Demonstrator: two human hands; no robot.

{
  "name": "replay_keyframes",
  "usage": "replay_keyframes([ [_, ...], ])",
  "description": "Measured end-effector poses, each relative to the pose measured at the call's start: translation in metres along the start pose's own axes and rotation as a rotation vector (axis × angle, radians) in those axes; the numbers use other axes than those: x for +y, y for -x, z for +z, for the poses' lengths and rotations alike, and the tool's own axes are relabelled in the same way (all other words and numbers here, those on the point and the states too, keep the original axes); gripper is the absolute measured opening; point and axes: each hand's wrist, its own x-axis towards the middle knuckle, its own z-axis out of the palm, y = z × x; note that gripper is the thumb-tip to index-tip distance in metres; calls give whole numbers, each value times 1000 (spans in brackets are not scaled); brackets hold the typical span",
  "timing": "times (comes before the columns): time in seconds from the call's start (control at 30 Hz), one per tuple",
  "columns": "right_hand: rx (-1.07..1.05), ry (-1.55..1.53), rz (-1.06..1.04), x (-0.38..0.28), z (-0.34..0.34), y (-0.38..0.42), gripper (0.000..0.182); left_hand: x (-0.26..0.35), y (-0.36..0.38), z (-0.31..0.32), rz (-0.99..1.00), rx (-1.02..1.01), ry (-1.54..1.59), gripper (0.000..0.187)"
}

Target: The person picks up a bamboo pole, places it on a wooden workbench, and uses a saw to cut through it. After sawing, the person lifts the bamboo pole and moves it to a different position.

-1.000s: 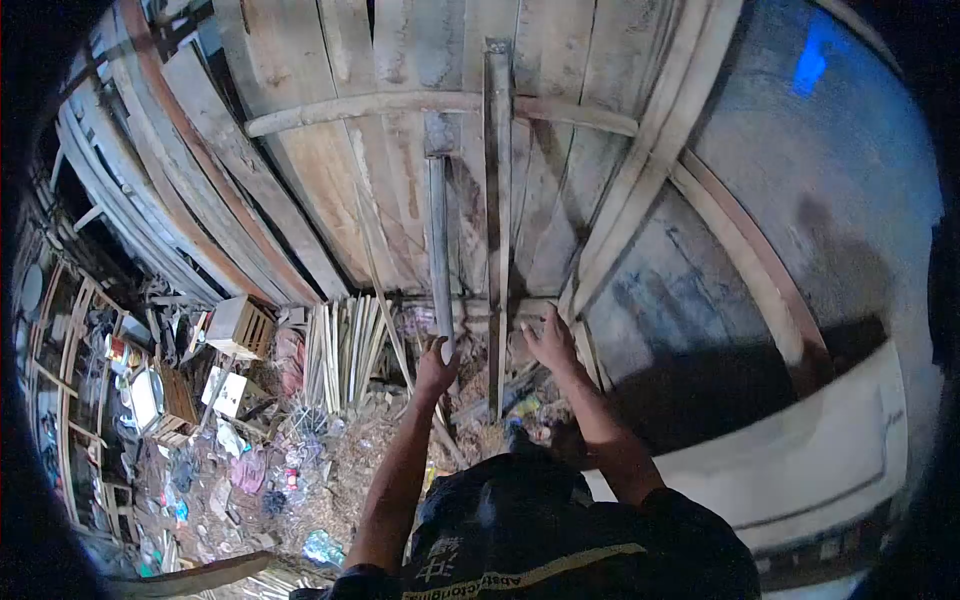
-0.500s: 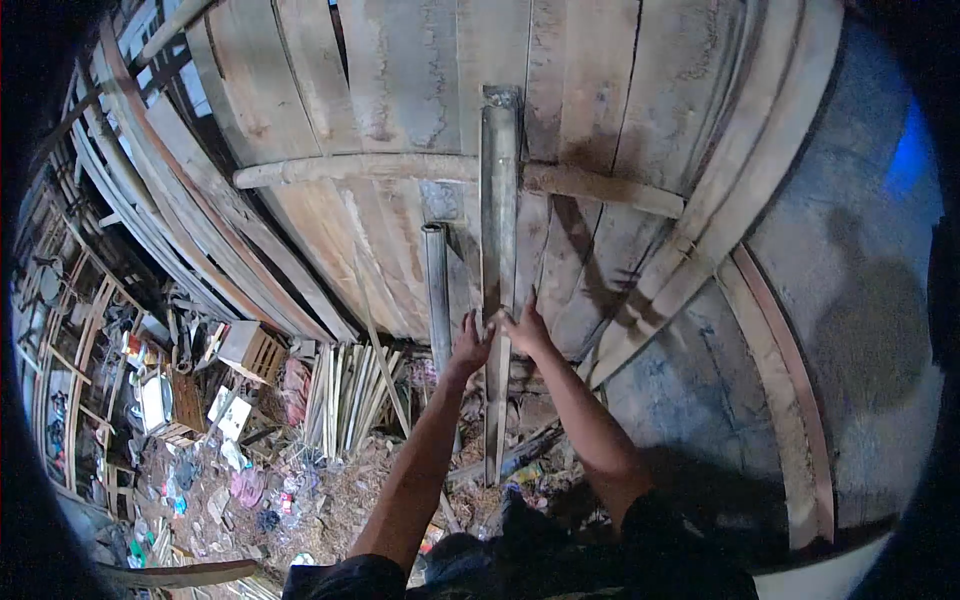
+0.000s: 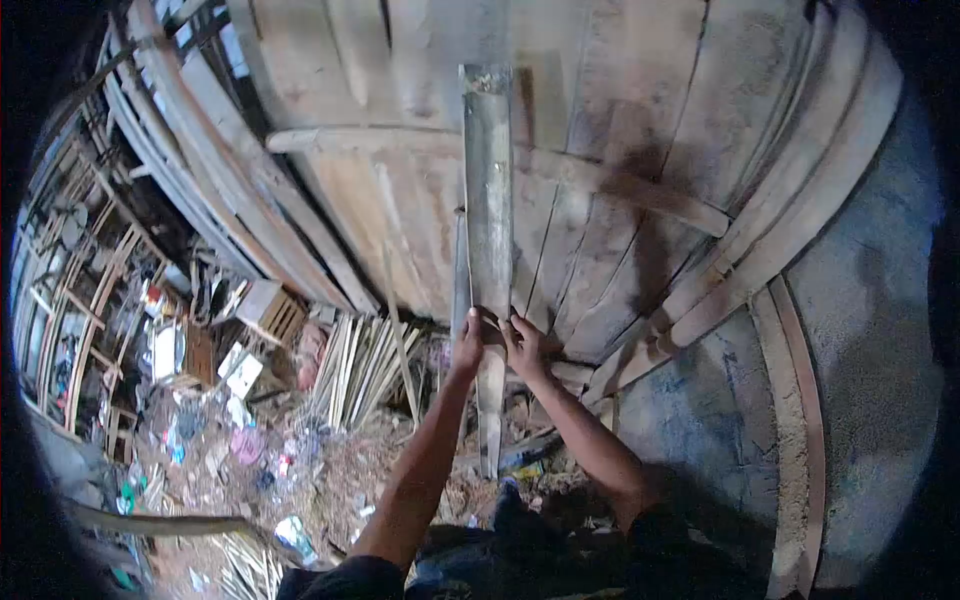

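Observation:
A long grey metal channel (image 3: pixel 489 190) stands upright in front of me, its lower end down by the littered floor. My left hand (image 3: pixel 467 345) grips its left edge, fingers closed. Across from it, my right hand (image 3: pixel 522 348) is closed on the right edge at about the same height. The fingertips behind the channel are hidden. Just left of the channel a second, shorter metal piece (image 3: pixel 460 270) shows as a narrow strip, mostly covered. Behind both rises a plank wall (image 3: pixel 620 180) with a horizontal wooden rail (image 3: pixel 370 140).
Thin wooden strips (image 3: pixel 362 372) lean at the wall's foot on the left. Wooden crates (image 3: pixel 270 308) and scattered litter (image 3: pixel 250 445) cover the floor there. Long boards (image 3: pixel 200 150) lean at the upper left. On the right are a timber post (image 3: pixel 745 270) and a grey wall (image 3: pixel 870 360).
My fingers were spread against the channel and are now closed on its edges. The channel has turned and shifted, so it covers more of the shorter piece. My view has swung slightly.

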Motion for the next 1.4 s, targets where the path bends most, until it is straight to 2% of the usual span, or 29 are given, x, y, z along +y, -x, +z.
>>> replay_keyframes([
  [0.03, -94, -66, 6, -8, 4, 7, 34, 18, 15, -10, -35, -64, 69, 49],
  [0.07, -161, -153, -29, -16, 7, 13, 32, 17, 23, -24, -18, -39, 95, 48],
  [0.1, -202, -224, -43, -9, 20, 22, 31, -15, 13, -51, 45, 74, -29, 49],
  [0.17, -356, -340, 61, -48, 26, 28, 34, 42, 57, -57, -47, 95, 134, 51],
  [0.2, -408, -324, 35, -47, 38, 34, 35, -1, 44, -95, 66, 85, 132, 53],
  [0.23, -440, -311, 21, -45, 53, 42, 33, 26, 67, -102, -46, 172, 71, 53],
  [0.3, -555, -356, 48, -47, 77, 58, 33, 31, 90, -138, 93, 188, -31, 53],
  [0.33, -599, -397, 44, -64, 83, 66, 33, 36, 103, -158, 52, 181, -49, 54],
  [0.37, -567, -568, 26, -83, 93, 76, 35, 40, 118, -177, 9, 175, -65, 54],
  [0.43, -618, -486, 8, -109, 105, 92, 36, 52, 147, -194, 11, 313, 18, 54],
  [0.57, -695, -516, -100, -116, 152, 139, 37, 75, 205, -237, 69, 370, 82, 50],
  [0.63, -842, -452, -111, -114, 162, 173, 38, 112, 240, -241, 42, 700, -80, 56],
  [0.67, -937, -482, -186, -107, 168, 191, 51, 83, 236, -277, 218, 743, 98, 59],
  [0.7, -965, -489, -185, -117, 166, 208, 51, 98, 260, -290, 179, 810, -46, 60],
  [0.77, -1211, -101, -43, -145, 156, 236, 66, 110, 292, -323, 207, 877, 123, 55],
  [0.8, -1269, -181, -52, -124, 170, 257, 81, 113, 309, -343, 231, 884, 214, 49],
  [0.83, -1289, -189, -59, -141, 171, 269, 81, 124, 330, -355, 256, 887, 303, 43],
  [0.87, -1352, -247, -3, -157, 169, 281, 88, 133, 355, -367, 226, 935, 350, 29],
  [0.9, -1411, -303, 55, -171, 169, 295, 94, 129, 374, -388, 278, 985, 534, 19],
  [0.93, -1450, -240, 113, -174, 178, 313, 108, 124, 397, -411, 307, 958, 591, 20],
  [0.97, -1467, -244, 108, -179, 189, 332, 108, 119, 421, -433, 338, 931, 649, 21],
  [1.0, -1474, -230, -35, -186, 198, 354, 111, 125, 448, -440, 392, 882, 769, 20],
  [1.07, -1483, -137, -271, -202, 211, 396, 116, 134, 497, -458, 432, 870, 797, 20],
  [1.17, -1566, -304, -220, -252, 224, 447, 119, 139, 565, -477, 553, 840, 752, 20],
  [1.27, -1613, -316, -287, -292, 238, 493, 117, 145, 635, -488, 649, 745, 806, 17],
  [1.3, -1643, -320, -298, -306, 241, 507, 115, 141, 659, -496, 660, 770, 802, 17],
  [1.33, -1624, -350, -317, -321, 242, 519, 108, 140, 683, -504, 730, 660, 798, 17],
  [1.4, -1674, -364, -375, -348, 242, 537, 103, 152, 720, -518, 862, 488, 796, 15],
])
